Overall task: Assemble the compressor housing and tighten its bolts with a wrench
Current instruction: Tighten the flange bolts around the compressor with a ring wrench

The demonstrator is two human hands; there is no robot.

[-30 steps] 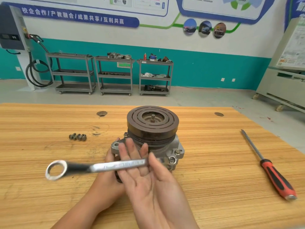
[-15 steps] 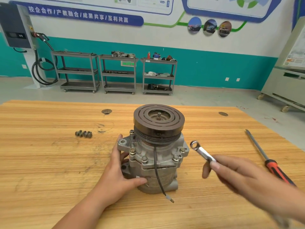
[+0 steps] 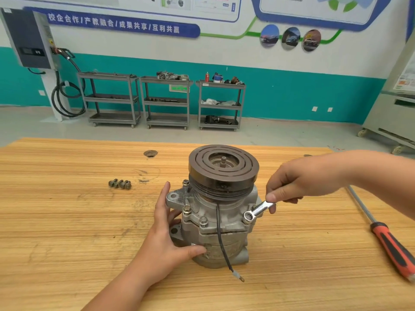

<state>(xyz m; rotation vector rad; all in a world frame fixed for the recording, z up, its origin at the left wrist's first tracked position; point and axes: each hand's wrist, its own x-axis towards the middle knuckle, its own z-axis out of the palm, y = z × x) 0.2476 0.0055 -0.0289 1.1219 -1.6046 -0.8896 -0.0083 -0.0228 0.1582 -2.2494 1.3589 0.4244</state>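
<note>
Standing upright, the compressor (image 3: 220,232) is resting near the middle of a striped wooden bench (image 3: 67,221) in a workshop with teal-banded walls. A blue banner (image 3: 112,24) is reading 校企合作/产教融合/成果共享/互利共赢. Three grey carts (image 3: 166,102) are holding parts and rags. The left hand (image 3: 166,234) is lying against the housing, fingers straight, thumb pressing. The right hand (image 3: 298,182) is pinching a wrench (image 3: 260,208), its ring sitting over one of the flange bolts (image 3: 203,221). Loose bolts (image 3: 120,184) are lying left, a screwdriver (image 3: 386,239) right.
</note>
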